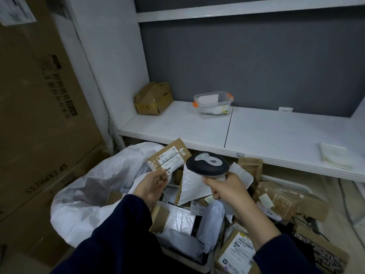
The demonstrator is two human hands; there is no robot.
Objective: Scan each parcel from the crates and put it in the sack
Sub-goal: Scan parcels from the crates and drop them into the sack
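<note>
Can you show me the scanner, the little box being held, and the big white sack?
scanner (207, 164), head view, on its dark rounded top.
little box (170, 157), head view, on its white label.
white sack (88, 184), head view, on its crumpled side.

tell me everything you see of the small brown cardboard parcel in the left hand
The small brown cardboard parcel is a flat taped box, its white barcoded label facing the camera. The left hand pinches its near edge, holding it tilted over the white plastic sack, close to the black and grey handheld scanner.
</note>
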